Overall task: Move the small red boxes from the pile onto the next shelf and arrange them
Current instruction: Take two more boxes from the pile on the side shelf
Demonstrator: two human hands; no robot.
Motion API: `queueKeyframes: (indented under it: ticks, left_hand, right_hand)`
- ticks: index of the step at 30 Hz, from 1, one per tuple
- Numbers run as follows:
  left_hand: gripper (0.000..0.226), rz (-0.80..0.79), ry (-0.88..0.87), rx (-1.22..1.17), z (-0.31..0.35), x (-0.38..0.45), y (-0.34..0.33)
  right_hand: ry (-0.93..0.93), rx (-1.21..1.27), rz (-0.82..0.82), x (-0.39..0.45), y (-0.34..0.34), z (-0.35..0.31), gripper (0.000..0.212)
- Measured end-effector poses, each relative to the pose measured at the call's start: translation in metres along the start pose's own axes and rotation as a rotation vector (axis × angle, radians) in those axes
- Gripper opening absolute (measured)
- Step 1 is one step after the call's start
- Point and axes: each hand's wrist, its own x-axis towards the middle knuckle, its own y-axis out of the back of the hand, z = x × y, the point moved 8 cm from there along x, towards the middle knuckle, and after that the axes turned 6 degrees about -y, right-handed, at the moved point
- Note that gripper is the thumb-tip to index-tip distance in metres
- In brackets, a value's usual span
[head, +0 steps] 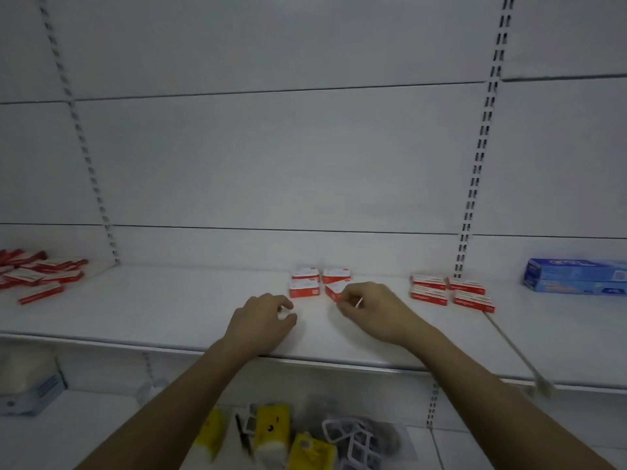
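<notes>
Yellow packs [271, 432] below shelf [169, 320]

No text can be read anywhere. The small red boxes [320, 283] on the shelf [176, 310] carry white label panels, and the blue carton [576, 274] at far right has pale print, all too blurred to make out.

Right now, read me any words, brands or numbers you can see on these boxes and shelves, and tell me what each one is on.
Nothing can be read.
Red boxes in the middle group: white labels, print too blurred.
Red boxes on the right: print too small.
Red pile at left: labels blurred.
Blue box: white lettering, unreadable.
Yellow packs below: markings unreadable.
</notes>
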Motion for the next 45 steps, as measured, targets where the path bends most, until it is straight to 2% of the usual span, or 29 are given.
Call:
queueKeyframes:
  ticks: [5, 12, 18, 23, 28, 34, 38, 45]
  left_hand:
    - [0.039, 0.006, 0.104, 0.071, -0.112, -0.056, 0.053]
    - [0.041, 0.103, 0.277, 0.102, -0.284, -0.149, 0.146]
    - [0.039, 0.203, 0.366, 0.116, -0.390, -0.184, 0.208]
    - [0.039, 0.266, 0.377, 0.109, -0.454, -0.173, 0.214]
    - [0.035, 0.237, 0.394, 0.133, -0.513, -0.141, 0.213]
    - [0.033, 0.196, 0.443, 0.158, -0.587, -0.099, 0.259]
    - [0.029, 0.271, 0.492, 0.139, -0.645, -0.082, 0.288]
    - [0.024, 0.281, 0.562, 0.042, -0.734, -0.067, 0.303]
  right_hand:
    - [0.087, -0.007, -0.134, 0.024, -0.083, -0.115, 0.014]
    - [0.189, -0.042, -0.265, 0.057, -0.199, -0.282, 0.021]
    - [0.267, -0.052, -0.315, 0.090, -0.278, -0.389, 0.025]
    - [0.284, 0.032, -0.314, 0.130, -0.326, -0.436, 0.020]
    - [0.327, 0.090, -0.295, 0.190, -0.365, -0.472, 0.017]
    - [0.342, 0.162, -0.252, 0.273, -0.394, -0.531, 0.020]
    - [0.341, 0.180, -0.204, 0.313, -0.409, -0.560, 0.022]
    - [0.273, 0.132, -0.199, 0.364, -0.449, -0.590, 0.012]
